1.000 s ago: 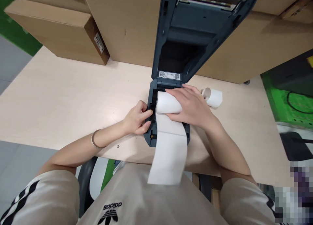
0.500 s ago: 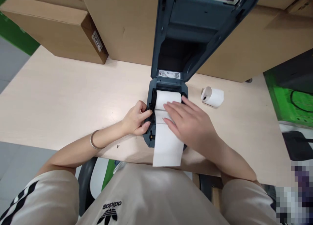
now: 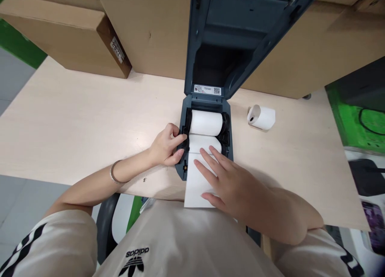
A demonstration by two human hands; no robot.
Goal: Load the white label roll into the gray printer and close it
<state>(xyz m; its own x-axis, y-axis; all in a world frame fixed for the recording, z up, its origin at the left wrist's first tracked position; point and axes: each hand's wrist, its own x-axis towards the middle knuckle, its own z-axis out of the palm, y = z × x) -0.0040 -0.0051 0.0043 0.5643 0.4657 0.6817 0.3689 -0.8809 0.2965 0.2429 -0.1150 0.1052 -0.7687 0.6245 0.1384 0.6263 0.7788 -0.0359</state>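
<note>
A dark blue label printer (image 3: pixel 231 108) stands on the table with its lid (image 3: pixel 228 24) raised. Inside lies a white label roll (image 3: pixel 207 122) between black holders, and its label strip (image 3: pixel 195 184) runs over the front towards my shirt. My right hand (image 3: pixel 225 176) lies on this strip with fingers spread, nearly flat, covering part of it. At the printer's left edge is my left hand (image 3: pixel 168 145), its index finger reaching to the black parts beside the roll. Its thumb presses at the side lower down and the other fingers are curled.
A short curled piece of white label paper (image 3: pixel 264 117) lies on the table right of the printer. Cardboard boxes (image 3: pixel 75 36) stand along the back. At the far right are a green surface (image 3: pixel 361 124) with a black cable and a phone (image 3: pixel 373 225).
My right hand has slid from the roll down along the strip towards me, its fingers spreading. The roll and right holder now show. My left hand stays at the printer's edge.
</note>
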